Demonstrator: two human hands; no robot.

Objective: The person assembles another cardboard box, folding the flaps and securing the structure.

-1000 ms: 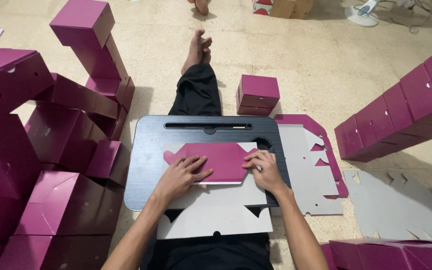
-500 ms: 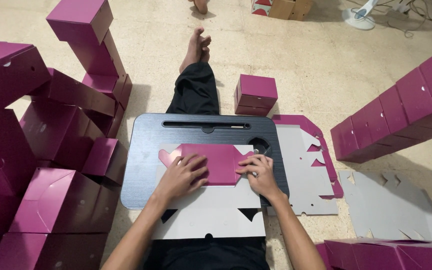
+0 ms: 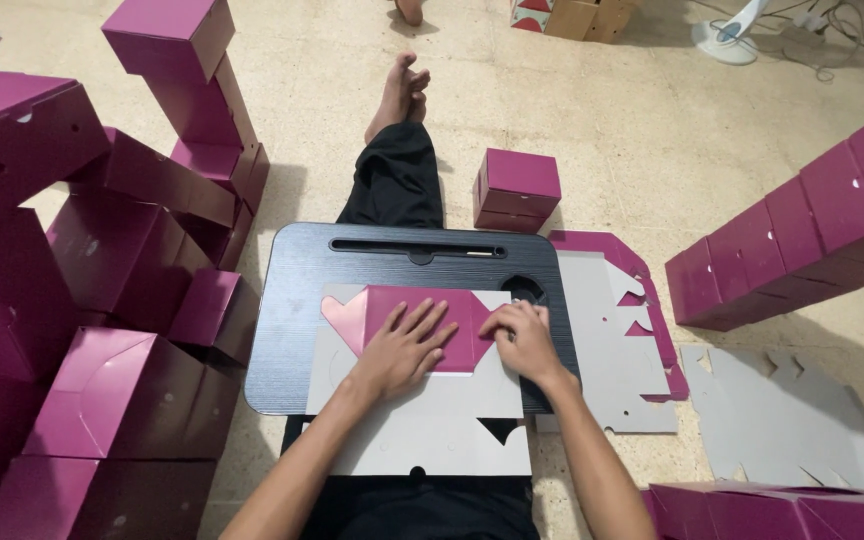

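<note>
Head view, looking down at a person seated on a pale floor (image 3: 602, 130), a black lap tray (image 3: 292, 300) across the thighs. Nearest the camera, both bare forearms reached forward over a flat cardboard sheet (image 3: 432, 430), grey side up, which covered the near part of the tray and overhung its near edge. The sheet's far part was folded over toward the person, showing a magenta flap (image 3: 467, 310).

Left hand (image 3: 400, 347) lay palm down on the magenta flap, fingers spread apart and flat, gripping nothing. Right hand (image 3: 519, 335) sat just beside it on the flap's right end, fingers curled together and bearing down on the fold; whether they pinched an edge could not be told.

Just right of the tray, more flat sheets (image 3: 612, 350) lay stacked on the floor, grey up with magenta tabs showing, and another grey sheet (image 3: 782, 420) lay further right. Folded magenta boxes (image 3: 132, 300) were heaped at left, from near the camera to well back. A row of magenta boxes (image 3: 812, 230) ran along the right.

Beyond the tray, one black trouser leg (image 3: 397, 175) stretched out to a bare foot (image 3: 402, 85). A small closed magenta box (image 3: 516, 187) stood beside the leg. Furthest off, brown cartons (image 3: 572, 15) and a white fan base (image 3: 727, 40).
</note>
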